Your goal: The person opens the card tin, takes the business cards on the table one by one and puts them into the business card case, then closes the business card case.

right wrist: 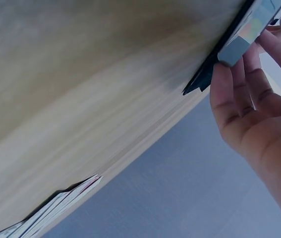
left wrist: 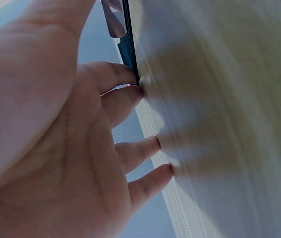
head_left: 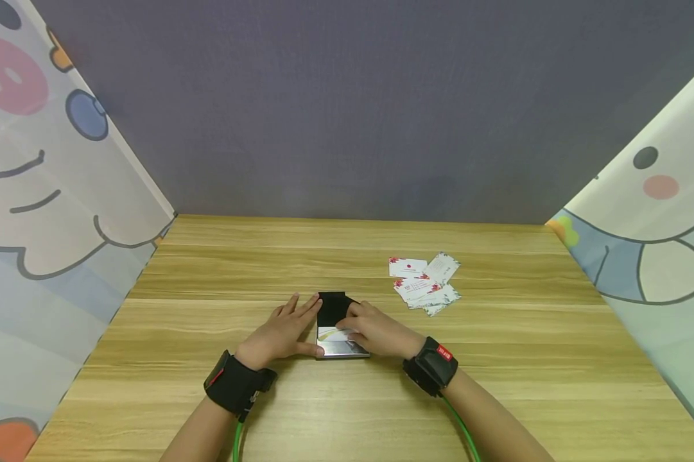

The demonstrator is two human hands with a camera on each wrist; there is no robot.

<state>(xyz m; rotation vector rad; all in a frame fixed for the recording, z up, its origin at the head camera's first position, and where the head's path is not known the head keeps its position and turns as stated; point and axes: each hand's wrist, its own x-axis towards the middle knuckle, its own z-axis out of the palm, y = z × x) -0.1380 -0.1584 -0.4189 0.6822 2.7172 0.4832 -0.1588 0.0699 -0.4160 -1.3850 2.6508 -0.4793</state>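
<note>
Hands: left hand [head_left: 280,333] unclenched, fingers spread at the left edge of the open card case [head_left: 345,350], probably bracing it on the bench [head_left: 555,359]. Right hand [head_left: 375,330] bent over the white card [head_left: 327,333] inside, probably for control; can't tell if pinched. Loose cards [head_left: 422,284] sit clear, beyond right hand.

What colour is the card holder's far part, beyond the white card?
Black; the card holder's far part shows best in the head view.
</note>
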